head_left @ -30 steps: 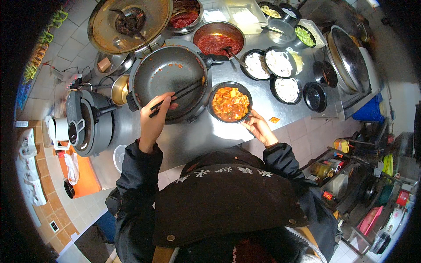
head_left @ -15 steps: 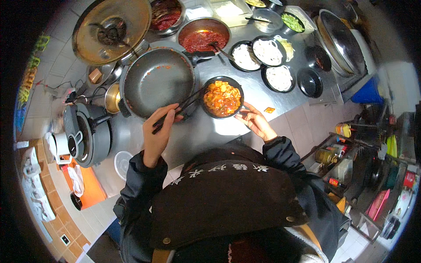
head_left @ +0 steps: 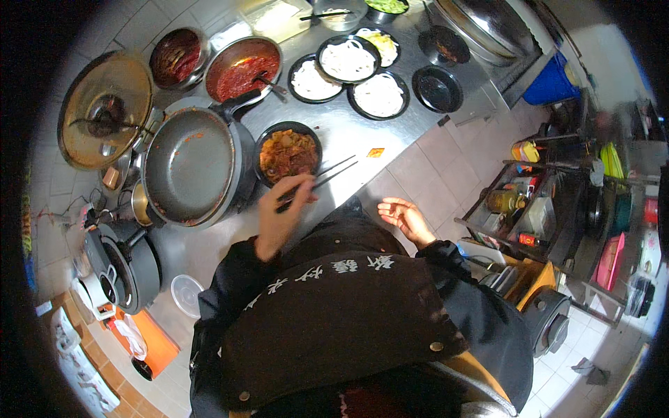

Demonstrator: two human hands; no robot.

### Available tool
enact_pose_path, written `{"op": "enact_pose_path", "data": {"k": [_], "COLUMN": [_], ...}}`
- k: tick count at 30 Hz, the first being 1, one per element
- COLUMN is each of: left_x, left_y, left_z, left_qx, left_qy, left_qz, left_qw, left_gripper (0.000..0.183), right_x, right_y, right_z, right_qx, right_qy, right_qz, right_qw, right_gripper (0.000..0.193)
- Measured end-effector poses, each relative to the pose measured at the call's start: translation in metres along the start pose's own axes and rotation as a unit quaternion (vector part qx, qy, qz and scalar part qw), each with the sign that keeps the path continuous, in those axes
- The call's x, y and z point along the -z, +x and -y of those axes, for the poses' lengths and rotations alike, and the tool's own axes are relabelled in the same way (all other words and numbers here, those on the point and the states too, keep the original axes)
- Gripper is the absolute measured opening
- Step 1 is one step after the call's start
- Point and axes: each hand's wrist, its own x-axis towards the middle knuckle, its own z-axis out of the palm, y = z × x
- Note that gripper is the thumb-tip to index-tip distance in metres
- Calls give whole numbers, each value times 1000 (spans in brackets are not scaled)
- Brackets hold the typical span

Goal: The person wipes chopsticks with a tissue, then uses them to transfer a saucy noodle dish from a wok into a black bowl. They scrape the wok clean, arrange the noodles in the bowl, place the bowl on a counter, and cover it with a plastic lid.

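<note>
Since half a second before, my right hand had left the rim of the black food bowl, and my chopsticks had swung past the bowl's near right side. The whole scene had shifted leftward with my head.

In the head view, the fingers of my left hand were closed on the chopsticks, whose tips pointed right, over the metal desk. The fingers of my right hand held nothing; they were loosely extended beyond the desk's edge. The bowl stood on the desk, just right of the dark frying pan; whether my left knuckles touched its rim, I could not tell.

I judged the chopsticks light, stiff and perhaps slick with sauce, best held on their rear half. The bowl looked thin-walled and modest in weight, its wet, reddish food soft and likely to slide if tipped; its clean outer rim seemed the safest hold.

The desk was shiny, with a small orange scrap near its edge. Farther back stood three bowls of white strips and a dark bowl. Beyond lay a tiled floor and a blue tub.
</note>
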Motion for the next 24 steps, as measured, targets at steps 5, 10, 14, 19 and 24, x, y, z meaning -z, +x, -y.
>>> {"op": "enact_pose_path", "data": {"k": [5,10,14,19,24], "left_x": [-64,-94,-109,-120,-115], "left_y": [27,33,33,28,32], "left_z": [34,53,57,55,62], "left_qx": [-102,-177,-124,-120,68], "left_qy": [102,188,229,249,7], "left_qz": [67,79,93,77,-38], "left_qw": [987,963,961,958,997], "left_gripper": [16,19,20,20,26], "right_x": [31,67,81,51,-27], "right_y": [-18,-31,-34,-50,-111], "right_z": [-7,-5,13,84,188], "right_qx": [35,41,35,60,185], "right_qy": [23,44,44,-22,-31], "right_qz": [4,-18,-13,44,351], "right_qw": [999,998,998,997,917], "right_gripper": [39,37,34,35,28]}}
